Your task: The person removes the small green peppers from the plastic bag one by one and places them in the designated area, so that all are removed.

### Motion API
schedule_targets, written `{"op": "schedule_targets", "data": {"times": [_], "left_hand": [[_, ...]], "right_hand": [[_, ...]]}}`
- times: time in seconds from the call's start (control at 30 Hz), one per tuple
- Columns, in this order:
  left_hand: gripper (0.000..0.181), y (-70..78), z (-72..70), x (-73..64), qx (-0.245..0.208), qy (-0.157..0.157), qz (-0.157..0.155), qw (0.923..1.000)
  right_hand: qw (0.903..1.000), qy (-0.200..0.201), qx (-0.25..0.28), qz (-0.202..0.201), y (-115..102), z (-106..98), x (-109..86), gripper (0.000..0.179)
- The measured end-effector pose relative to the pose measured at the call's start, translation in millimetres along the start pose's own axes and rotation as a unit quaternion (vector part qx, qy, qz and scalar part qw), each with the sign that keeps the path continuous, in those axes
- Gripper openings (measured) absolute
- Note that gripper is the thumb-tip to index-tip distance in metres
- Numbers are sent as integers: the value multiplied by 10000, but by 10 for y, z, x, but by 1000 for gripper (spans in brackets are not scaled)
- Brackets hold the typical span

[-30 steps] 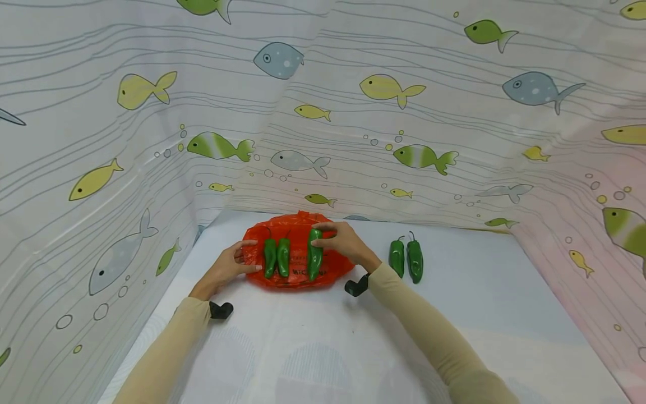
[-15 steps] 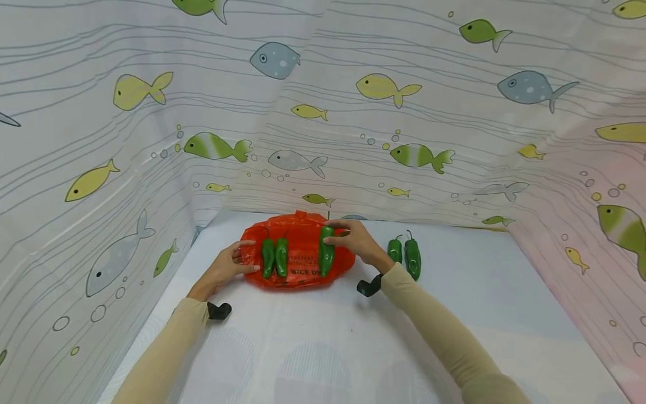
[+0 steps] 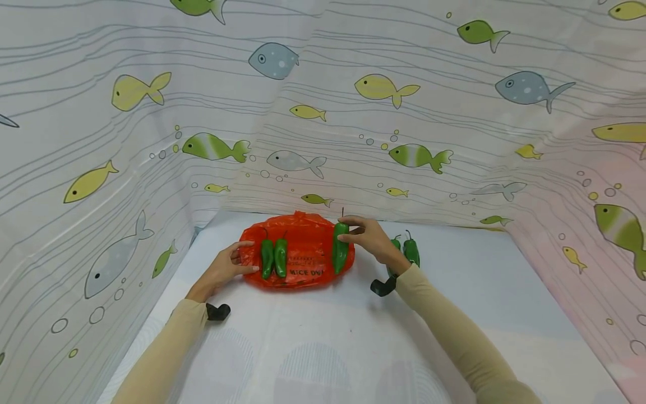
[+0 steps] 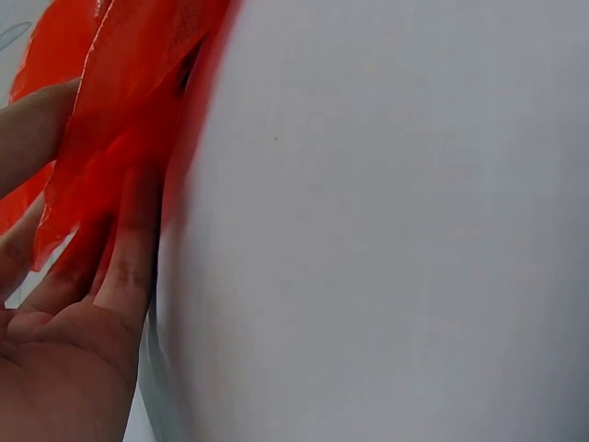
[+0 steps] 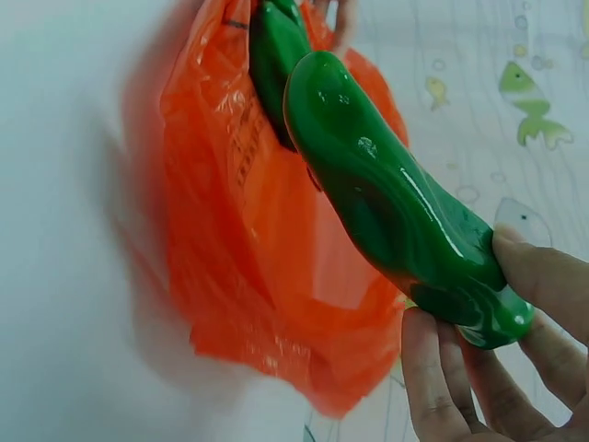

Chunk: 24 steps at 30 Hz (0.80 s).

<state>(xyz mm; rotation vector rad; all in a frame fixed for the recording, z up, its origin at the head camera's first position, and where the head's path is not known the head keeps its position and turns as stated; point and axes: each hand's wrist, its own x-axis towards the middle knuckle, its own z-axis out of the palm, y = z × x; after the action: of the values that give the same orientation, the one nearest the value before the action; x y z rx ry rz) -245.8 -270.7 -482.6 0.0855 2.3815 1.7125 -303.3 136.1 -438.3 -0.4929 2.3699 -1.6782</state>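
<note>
A red plastic bag (image 3: 309,241) with dark printing lies flat on the white table. Two green peppers (image 3: 281,259) lie side by side on its left part. At the bag's left edge my left hand (image 3: 224,266) holds the plastic between thumb and fingers; in the left wrist view some fingers (image 4: 133,249) show through the film. My right hand (image 3: 372,238) pinches another green pepper (image 3: 340,253) by its stem end, over the bag's right side. In the right wrist view this glossy pepper (image 5: 386,189) slants above the bag, thumb on one side and fingers on the other.
Two more green peppers (image 3: 411,251) lie on the table to the right, partly hidden behind my right wrist. Fish-patterned sheeting (image 3: 348,134) rises at the back and both sides. Each wrist carries a small black mount (image 3: 218,312).
My right hand has moved right with the pepper, away from the two on the bag and toward its right edge. The left hand has stayed at the bag's left edge.
</note>
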Motion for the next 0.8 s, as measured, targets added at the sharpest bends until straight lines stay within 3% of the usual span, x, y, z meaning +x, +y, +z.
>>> {"op": "schedule_targets", "data": {"times": [0.57, 0.8], "left_hand": [[79, -20, -10, 10, -55, 10, 18, 10000], [79, -242, -36, 144, -68, 38, 105, 9999]], "right_hand": [[9996, 206, -135, 156, 160, -367, -210, 53], [9987, 262, -356, 243, 189, -494, -312, 55]]}}
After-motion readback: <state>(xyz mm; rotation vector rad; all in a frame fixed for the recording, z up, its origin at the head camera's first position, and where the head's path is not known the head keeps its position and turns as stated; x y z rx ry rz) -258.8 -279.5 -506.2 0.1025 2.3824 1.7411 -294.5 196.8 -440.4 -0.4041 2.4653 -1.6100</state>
